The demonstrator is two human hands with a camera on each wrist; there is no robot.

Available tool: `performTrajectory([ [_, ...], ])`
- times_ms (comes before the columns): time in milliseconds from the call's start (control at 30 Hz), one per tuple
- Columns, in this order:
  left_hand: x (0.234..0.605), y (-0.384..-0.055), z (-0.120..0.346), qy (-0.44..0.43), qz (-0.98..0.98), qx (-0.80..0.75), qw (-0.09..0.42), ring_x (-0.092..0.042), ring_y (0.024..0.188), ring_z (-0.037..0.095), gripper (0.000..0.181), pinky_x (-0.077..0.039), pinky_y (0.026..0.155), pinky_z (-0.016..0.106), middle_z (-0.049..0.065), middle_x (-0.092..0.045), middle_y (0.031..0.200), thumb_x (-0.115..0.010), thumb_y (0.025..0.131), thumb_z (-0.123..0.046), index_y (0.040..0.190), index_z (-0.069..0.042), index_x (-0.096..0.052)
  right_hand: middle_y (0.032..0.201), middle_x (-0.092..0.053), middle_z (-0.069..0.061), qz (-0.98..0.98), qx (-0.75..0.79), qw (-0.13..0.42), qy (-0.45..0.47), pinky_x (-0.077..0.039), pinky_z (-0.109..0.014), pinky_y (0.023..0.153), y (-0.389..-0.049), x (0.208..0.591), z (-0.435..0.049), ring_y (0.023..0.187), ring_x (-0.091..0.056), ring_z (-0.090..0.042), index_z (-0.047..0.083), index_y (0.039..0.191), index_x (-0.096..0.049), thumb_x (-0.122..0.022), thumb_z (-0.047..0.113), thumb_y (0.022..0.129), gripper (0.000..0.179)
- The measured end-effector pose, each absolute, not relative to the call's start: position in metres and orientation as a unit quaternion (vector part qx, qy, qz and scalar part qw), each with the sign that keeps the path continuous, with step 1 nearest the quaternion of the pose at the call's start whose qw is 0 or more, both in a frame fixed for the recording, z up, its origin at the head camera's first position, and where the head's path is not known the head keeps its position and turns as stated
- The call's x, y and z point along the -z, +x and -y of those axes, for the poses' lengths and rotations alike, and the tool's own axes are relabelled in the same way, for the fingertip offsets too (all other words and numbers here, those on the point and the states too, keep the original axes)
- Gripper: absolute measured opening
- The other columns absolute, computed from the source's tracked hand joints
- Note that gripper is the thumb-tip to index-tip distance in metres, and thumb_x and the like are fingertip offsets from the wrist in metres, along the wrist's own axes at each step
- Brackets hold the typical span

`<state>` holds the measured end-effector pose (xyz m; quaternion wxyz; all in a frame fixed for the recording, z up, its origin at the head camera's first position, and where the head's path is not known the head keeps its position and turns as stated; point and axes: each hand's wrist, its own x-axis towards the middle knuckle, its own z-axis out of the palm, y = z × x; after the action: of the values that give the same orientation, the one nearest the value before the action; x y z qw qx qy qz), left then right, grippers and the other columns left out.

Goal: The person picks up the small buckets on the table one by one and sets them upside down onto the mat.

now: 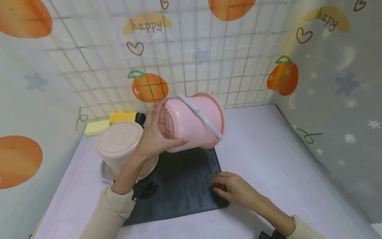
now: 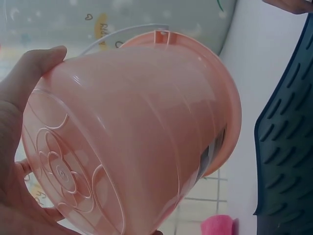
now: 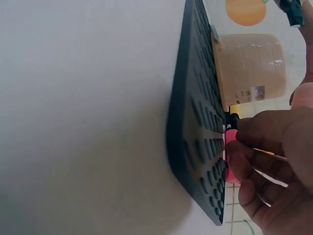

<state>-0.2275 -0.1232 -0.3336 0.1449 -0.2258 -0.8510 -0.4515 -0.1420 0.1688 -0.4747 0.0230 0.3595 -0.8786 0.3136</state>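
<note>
My left hand (image 1: 150, 141) grips a pink plastic bucket (image 1: 194, 127) round its base, thumb on one side and fingers on the other. The bucket is tipped on its side above the dark mat, its rim facing right and its pale handle (image 1: 203, 116) lying across the body. In the left wrist view a flower pattern shows on the bucket's bottom (image 2: 63, 174). My right hand (image 1: 237, 189) hovers by the mat's front right corner with loosely curled fingers, holding nothing. A cream bucket (image 1: 119, 141) stands upside down on the mat's left side.
The ribbed dark mat (image 1: 179, 189) covers the table's middle. At the back left are a pale yellow block (image 1: 96, 127) and a yellow item (image 1: 122, 117) with a black end. A bright pink object (image 3: 231, 171), kind unclear, stands behind the mat. Printed curtains enclose the table.
</note>
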Motion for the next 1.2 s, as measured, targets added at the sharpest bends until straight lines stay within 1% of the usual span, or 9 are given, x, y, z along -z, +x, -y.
performTrajectory([
  [100,0.335,-0.228,0.124,-0.222,0.853,0.45,0.142,-0.027,0.136,0.023,0.118,-0.043,0.098,0.058,-0.001,-0.023,0.155,-0.094,0.063,-0.039,0.156,-0.042,-0.021,0.098,-0.065,0.003,0.88,-0.307,0.014,0.361,-0.053,-0.02,0.069,-0.141,0.479,-0.168,0.081,-0.06,-0.005,0.007,0.104,-0.073,-0.077,0.01,0.089,0.016],
  [200,0.335,-0.228,0.125,-0.218,0.856,0.447,0.141,-0.027,0.135,0.024,0.117,-0.044,0.098,0.058,0.0,-0.024,0.154,-0.093,0.064,-0.039,0.157,-0.039,-0.022,0.1,-0.065,0.004,0.884,-0.296,0.006,0.363,-0.054,-0.022,0.073,-0.14,0.483,-0.167,0.086,-0.062,-0.007,0.008,0.105,-0.073,-0.077,0.011,0.089,0.017],
  [333,0.333,-0.228,0.124,-0.216,0.859,0.444,0.138,-0.029,0.135,0.024,0.117,-0.043,0.099,0.058,0.0,-0.024,0.153,-0.094,0.063,-0.042,0.156,-0.043,-0.023,0.104,-0.064,0.005,0.886,-0.287,-0.006,0.364,-0.053,-0.024,0.079,-0.139,0.489,-0.168,0.093,-0.062,-0.009,0.008,0.107,-0.074,-0.079,0.012,0.087,0.021],
  [433,0.33,-0.228,0.125,-0.217,0.863,0.436,0.137,-0.029,0.134,0.025,0.117,-0.042,0.099,0.058,0.001,-0.024,0.153,-0.094,0.062,-0.044,0.155,-0.046,-0.022,0.104,-0.062,0.005,0.884,-0.288,-0.008,0.369,-0.053,-0.022,0.079,-0.138,0.494,-0.168,0.093,-0.061,-0.009,0.007,0.108,-0.074,-0.079,0.012,0.087,0.022],
  [533,0.328,-0.228,0.127,-0.212,0.87,0.425,0.133,-0.029,0.134,0.028,0.117,-0.041,0.098,0.06,0.002,-0.023,0.154,-0.093,0.062,-0.046,0.155,-0.047,-0.022,0.105,-0.061,0.005,0.881,-0.292,-0.001,0.373,-0.052,-0.021,0.079,-0.138,0.497,-0.168,0.093,-0.061,-0.009,0.006,0.108,-0.074,-0.079,0.011,0.087,0.022],
  [633,0.327,-0.229,0.129,-0.207,0.878,0.411,0.129,-0.028,0.135,0.03,0.118,-0.04,0.099,0.061,0.004,-0.021,0.156,-0.093,0.062,-0.047,0.156,-0.042,-0.022,0.105,-0.061,0.005,0.88,-0.296,0.003,0.373,-0.052,-0.021,0.08,-0.138,0.499,-0.167,0.093,-0.061,-0.009,0.006,0.108,-0.074,-0.079,0.011,0.087,0.022],
  [767,0.326,-0.231,0.131,-0.2,0.888,0.396,0.119,-0.028,0.136,0.034,0.119,-0.039,0.099,0.063,0.006,-0.018,0.158,-0.092,0.062,-0.049,0.157,-0.04,-0.021,0.107,-0.061,0.006,0.881,-0.298,0.002,0.368,-0.052,-0.022,0.081,-0.138,0.499,-0.167,0.095,-0.06,-0.009,0.007,0.109,-0.074,-0.078,0.011,0.088,0.022],
  [1033,0.322,-0.235,0.135,-0.177,0.911,0.361,0.086,-0.021,0.14,0.039,0.117,-0.038,0.098,0.066,0.007,-0.014,0.161,-0.089,0.062,-0.057,0.155,-0.049,-0.019,0.107,-0.061,0.007,0.881,-0.299,0.033,0.365,-0.053,-0.027,0.084,-0.137,0.503,-0.168,0.097,-0.059,-0.008,0.01,0.107,-0.074,-0.079,0.012,0.087,0.021],
  [1200,0.321,-0.239,0.136,-0.166,0.923,0.338,0.071,-0.019,0.141,0.042,0.116,-0.037,0.098,0.069,0.011,-0.013,0.162,-0.088,0.063,-0.058,0.157,-0.045,-0.019,0.107,-0.061,0.007,0.878,-0.307,0.042,0.365,-0.053,-0.028,0.084,-0.137,0.507,-0.168,0.098,-0.059,-0.008,0.01,0.108,-0.073,-0.078,0.012,0.087,0.021],
])
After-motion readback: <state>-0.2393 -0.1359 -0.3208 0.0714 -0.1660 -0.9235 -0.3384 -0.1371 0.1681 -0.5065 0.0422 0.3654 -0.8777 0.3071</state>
